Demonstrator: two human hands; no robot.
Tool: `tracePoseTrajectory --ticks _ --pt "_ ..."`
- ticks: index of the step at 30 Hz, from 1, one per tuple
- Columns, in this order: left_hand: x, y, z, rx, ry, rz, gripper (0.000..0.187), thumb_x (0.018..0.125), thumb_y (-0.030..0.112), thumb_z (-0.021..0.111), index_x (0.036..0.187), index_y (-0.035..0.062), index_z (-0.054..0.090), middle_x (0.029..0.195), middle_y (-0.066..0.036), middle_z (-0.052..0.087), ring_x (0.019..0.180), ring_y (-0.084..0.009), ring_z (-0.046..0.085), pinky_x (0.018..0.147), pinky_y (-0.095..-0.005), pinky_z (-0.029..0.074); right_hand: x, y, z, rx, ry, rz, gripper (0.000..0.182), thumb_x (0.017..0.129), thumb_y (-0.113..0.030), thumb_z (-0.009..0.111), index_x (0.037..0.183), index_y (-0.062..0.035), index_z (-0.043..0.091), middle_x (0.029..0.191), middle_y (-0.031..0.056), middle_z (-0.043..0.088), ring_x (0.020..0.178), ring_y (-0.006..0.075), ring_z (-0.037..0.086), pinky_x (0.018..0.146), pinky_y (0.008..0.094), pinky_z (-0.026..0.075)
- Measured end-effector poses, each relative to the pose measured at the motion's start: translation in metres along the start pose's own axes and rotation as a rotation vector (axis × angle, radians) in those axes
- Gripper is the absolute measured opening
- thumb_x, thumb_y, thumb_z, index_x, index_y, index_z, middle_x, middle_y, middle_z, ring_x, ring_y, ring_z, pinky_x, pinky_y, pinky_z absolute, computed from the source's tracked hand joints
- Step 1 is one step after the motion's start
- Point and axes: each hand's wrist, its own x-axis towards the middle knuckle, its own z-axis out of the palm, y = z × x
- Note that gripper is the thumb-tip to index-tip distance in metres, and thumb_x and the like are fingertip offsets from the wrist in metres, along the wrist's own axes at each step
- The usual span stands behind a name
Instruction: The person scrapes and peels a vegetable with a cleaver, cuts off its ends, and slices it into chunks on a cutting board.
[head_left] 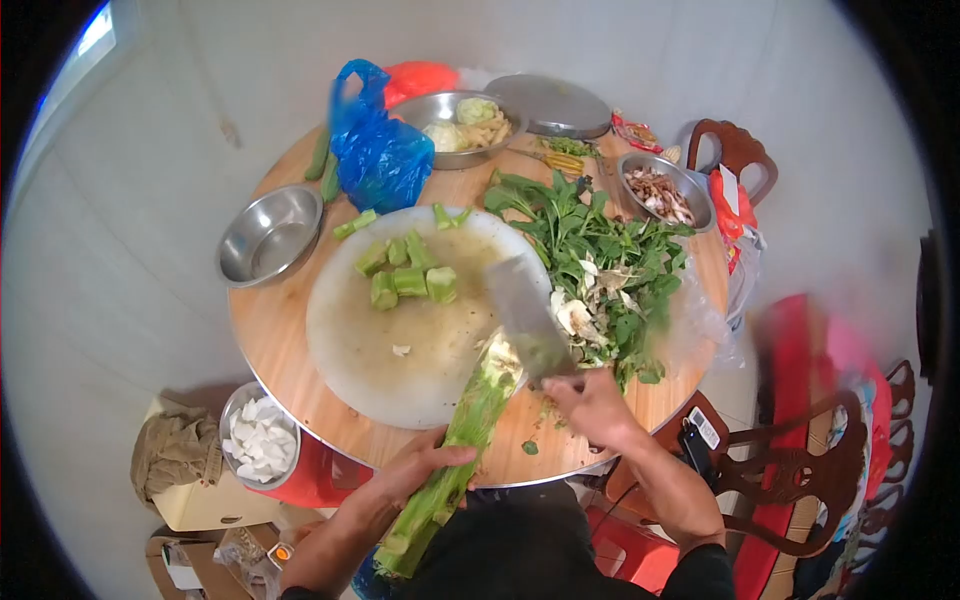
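Observation:
My left hand (425, 466) is closed around a long, thick green vegetable stalk (462, 430), held slanting over the near edge of the round cutting board (345, 360). The stalk's upper end is pale, its skin partly off. In my right hand (596, 408) is the handle of a cleaver (528, 318), slightly blurred. Its broad blade points away from me, right beside the stalk's pale end. Several cut green stalk pieces (410, 282) lie on the far half of the board. Right of the blade are leafy greens (625, 255) with pale peelings (580, 318) on top.
Around the wooden table (275, 330) stand an empty steel bowl (270, 235), a blue plastic bag (385, 150), a basin with pale vegetables (450, 155) and a bowl of sliced food (665, 190). Below left is a bucket of white chunks (262, 440). Wooden chairs (800, 465) stand right.

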Motion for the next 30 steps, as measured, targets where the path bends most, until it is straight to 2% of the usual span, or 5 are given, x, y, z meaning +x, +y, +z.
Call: tracePoseTrajectory --ticks 1,3,11,23,30 --pt "-0.001 -0.002 0.000 -0.001 0.004 -0.001 0.062 0.090 0.029 0.076 0.138 0.0009 0.049 0.093 -0.008 0.064 0.076 -0.0191 0.068 0.061 -0.0329 0.060 0.002 -0.008 -0.005 0.263 -0.106 0.306 0.028 0.098 -0.021 0.069 0.087 0.0047 0.072 0.069 0.0236 0.068 0.055 0.0281 0.064 0.054 0.0429 0.050" --pt "0.001 -0.002 0.001 -0.012 0.037 -0.006 0.063 0.089 0.029 0.076 0.138 0.0002 0.049 0.094 -0.009 0.064 0.077 -0.0189 0.068 0.060 -0.0327 0.059 0.005 0.011 0.009 0.232 0.122 -0.020 0.034 0.100 -0.022 0.068 0.084 0.0071 0.073 0.074 0.0221 0.071 0.059 0.0182 0.059 0.054 0.0363 0.048" --pt "-0.002 0.000 0.007 -0.006 0.033 0.004 0.065 0.089 0.029 0.076 0.140 0.0002 0.048 0.095 -0.008 0.063 0.077 -0.0185 0.068 0.060 -0.0326 0.060 -0.025 0.004 0.023 -0.043 0.289 -0.595 0.025 0.088 -0.007 0.071 0.110 0.0034 0.071 0.076 0.0223 0.068 0.065 0.0354 0.070 0.058 0.0410 0.055" --pt "0.002 0.006 -0.005 0.103 0.044 0.003 0.064 0.089 0.029 0.075 0.140 0.0017 0.048 0.091 -0.010 0.064 0.073 -0.0178 0.068 0.056 -0.0314 0.057 0.003 0.003 -0.001 0.013 0.019 0.130 0.027 0.098 -0.023 0.068 0.093 0.0027 0.076 0.073 0.0266 0.068 0.064 0.0374 0.071 0.064 0.0449 0.053" --pt "-0.001 -0.004 0.002 -0.006 0.081 0.050 0.059 0.090 0.029 0.078 0.132 -0.0010 0.051 0.090 -0.010 0.063 0.070 -0.0187 0.068 0.056 -0.0331 0.060 -0.027 -0.010 0.014 0.034 0.402 -0.704 0.026 0.084 -0.005 0.070 0.109 0.0041 0.070 0.077 0.0252 0.071 0.066 0.0350 0.074 0.055 0.0422 0.056"
